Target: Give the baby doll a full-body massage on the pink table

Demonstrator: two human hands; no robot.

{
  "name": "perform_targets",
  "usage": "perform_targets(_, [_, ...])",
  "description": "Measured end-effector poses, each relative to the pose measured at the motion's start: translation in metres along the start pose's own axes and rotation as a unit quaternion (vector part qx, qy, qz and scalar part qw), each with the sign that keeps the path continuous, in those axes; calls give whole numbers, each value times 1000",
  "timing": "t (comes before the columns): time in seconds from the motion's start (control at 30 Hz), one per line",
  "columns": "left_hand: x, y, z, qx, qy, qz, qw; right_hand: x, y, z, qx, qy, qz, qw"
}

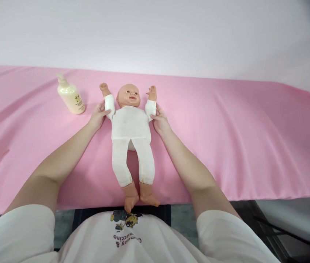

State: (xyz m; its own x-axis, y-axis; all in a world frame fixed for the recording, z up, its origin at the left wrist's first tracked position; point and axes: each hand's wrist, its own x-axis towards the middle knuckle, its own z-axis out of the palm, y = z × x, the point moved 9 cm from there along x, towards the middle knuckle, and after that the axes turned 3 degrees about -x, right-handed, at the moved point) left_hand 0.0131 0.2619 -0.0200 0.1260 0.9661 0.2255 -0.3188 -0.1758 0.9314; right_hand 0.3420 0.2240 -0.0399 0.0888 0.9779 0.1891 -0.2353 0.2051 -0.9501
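Note:
A baby doll (131,122) in white cloth lies on its back, head away from me and feet toward the near edge. Both its arms are raised beside its head. My left hand (99,115) grips the doll's arm on the left, thumb in front and fingers partly hidden behind the sleeve. On the other side, my right hand (161,119) holds the doll's other arm in the same way. A cream pump bottle (72,96) stands to the left of the doll, a short way beyond my left hand.
Pink cloth (199,128) with folds covers the table. Behind it rises a white wall (155,36). Its near edge runs just in front of my body, and dark metal legs (270,230) show below at the right.

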Motion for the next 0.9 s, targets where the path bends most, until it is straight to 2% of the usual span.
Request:
perform_targets(0.2, [-10, 1, 14, -63, -48, -71, 994, 0, 9, -2, 39, 1, 59, 997])
perform_targets(0.3, [-14, 5, 24, -54, -79, -75, 993, -4, 12, -1, 30, 3, 87, 996])
perform_targets(0.37, [-16, 9, 27, -35, -89, -75, 993, -7, 9, 0, 11, -5, 83, 996])
perform_targets(0.5, [-18, 13, 29, 33, -107, -80, 990, -8, 0, 7, -58, -67, 47, 995])
perform_targets(0.6, [-19, 12, 31, 66, -129, -80, 986, -8, 0, 7, -92, -96, 46, 990])
perform_targets(0.7, [-17, 8, 27, 42, -116, -75, 990, -7, 2, 3, -99, -89, 58, 989])
perform_targets(0.8, [-12, 2, 19, -5, -81, -71, 994, -8, 1, -1, -67, -72, 71, 993])
perform_targets(0.9, [-8, -1, 12, -9, -58, -64, 996, -9, -1, -2, -40, -61, 77, 994])
